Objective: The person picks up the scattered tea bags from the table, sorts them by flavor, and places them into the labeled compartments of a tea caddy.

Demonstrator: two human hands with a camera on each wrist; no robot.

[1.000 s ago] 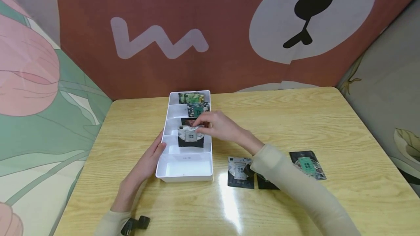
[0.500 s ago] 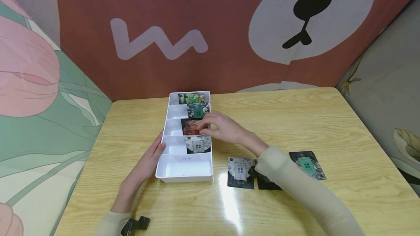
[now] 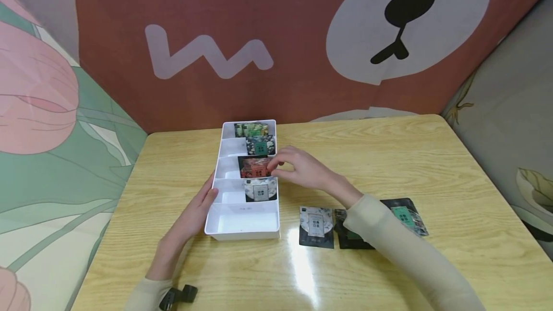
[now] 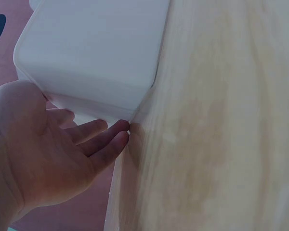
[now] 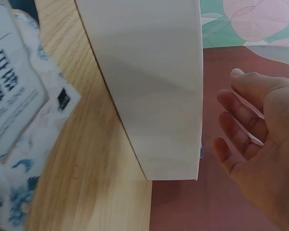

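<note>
A white divided tray (image 3: 246,220) stands lengthwise on the table. My left hand (image 3: 196,212) holds its left side, thumb over the rim; in the left wrist view the fingertips (image 4: 118,139) lie low against the outer wall. My right hand (image 3: 304,169) hovers at the right rim beside a red-and-black packet (image 3: 252,168), its fingers loosely bent and empty in the right wrist view. A white-and-black packet (image 3: 261,190) lies in the compartment nearer me. Farther back are a dark packet with a green label (image 3: 261,146) and green-patterned packets (image 3: 251,129).
Right of the tray lie a grey-and-black packet (image 3: 316,227), a dark packet (image 3: 352,241) partly under my right sleeve, and another with a green label (image 3: 403,216). A brown printed backdrop (image 3: 207,95) rises behind the table.
The white-and-black packet left my right hand and dropped into its compartment. My right hand then drew back rightward to the rim, uncovering the red packet. The left hand stayed put.
</note>
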